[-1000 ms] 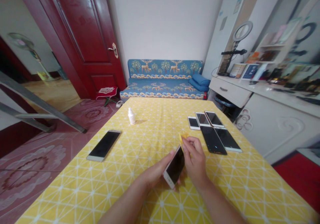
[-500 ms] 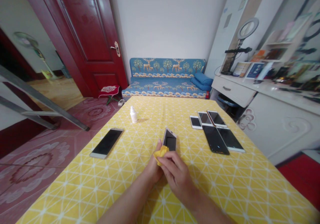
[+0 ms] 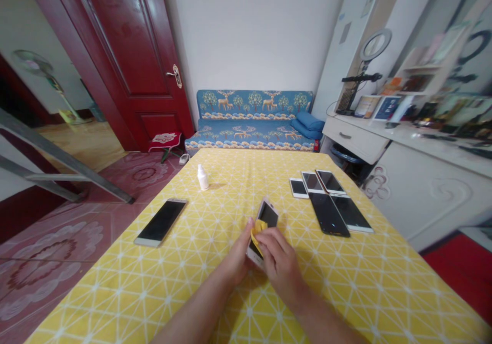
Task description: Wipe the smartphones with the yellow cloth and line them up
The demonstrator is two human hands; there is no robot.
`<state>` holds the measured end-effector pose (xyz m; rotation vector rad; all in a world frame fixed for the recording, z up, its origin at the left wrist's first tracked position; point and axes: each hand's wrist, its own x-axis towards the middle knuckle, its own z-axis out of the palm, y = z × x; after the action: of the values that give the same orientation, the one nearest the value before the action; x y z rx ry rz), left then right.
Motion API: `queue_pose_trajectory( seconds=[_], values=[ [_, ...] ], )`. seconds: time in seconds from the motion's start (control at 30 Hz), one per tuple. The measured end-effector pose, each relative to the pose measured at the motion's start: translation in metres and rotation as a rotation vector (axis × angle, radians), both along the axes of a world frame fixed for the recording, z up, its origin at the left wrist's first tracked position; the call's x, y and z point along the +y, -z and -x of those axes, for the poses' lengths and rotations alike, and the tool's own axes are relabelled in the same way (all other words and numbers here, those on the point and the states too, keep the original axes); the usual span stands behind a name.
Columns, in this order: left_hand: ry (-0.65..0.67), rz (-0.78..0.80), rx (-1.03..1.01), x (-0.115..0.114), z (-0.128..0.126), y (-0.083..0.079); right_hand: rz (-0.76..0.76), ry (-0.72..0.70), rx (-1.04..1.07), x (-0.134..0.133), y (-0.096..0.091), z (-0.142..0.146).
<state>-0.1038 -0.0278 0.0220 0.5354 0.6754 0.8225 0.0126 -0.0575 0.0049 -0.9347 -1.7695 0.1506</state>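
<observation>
A smartphone with a pale frame and dark screen is tilted above the table, gripped along its left side by my left hand. My right hand pinches a yellow cloth and presses it against the phone's screen. The cloth and my right fingers cover the middle of the screen; the left fingers beneath the phone are hidden. Left of my hands, another smartphone lies face up. A small white bottle stands upright farther back.
On the right of the table, with its yellow patterned cloth, several phones lie close together, among them a large black phone and a small white phone. Behind the table is a blue sofa; a white dresser stands at the right.
The phone has turned and tilted in my left hand, so its lower end now shows. My right hand has moved the cloth slightly up and right on the screen.
</observation>
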Motion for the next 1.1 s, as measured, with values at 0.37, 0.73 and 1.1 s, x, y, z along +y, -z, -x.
queue_pose_trajectory(
  seconds=[0.37,0.73,1.1],
  values=[
    [0.417,-0.252,0.028,-0.003,0.008,0.004,-0.066,0.36,0.096,0.022,-0.008,-0.042],
    [0.427,-0.19,0.016,0.003,0.012,0.005,0.317,0.248,0.581,0.034,-0.005,-0.072],
    [0.361,-0.132,-0.037,0.001,0.009,0.008,0.512,0.056,0.855,0.03,-0.002,-0.05]
  ],
)
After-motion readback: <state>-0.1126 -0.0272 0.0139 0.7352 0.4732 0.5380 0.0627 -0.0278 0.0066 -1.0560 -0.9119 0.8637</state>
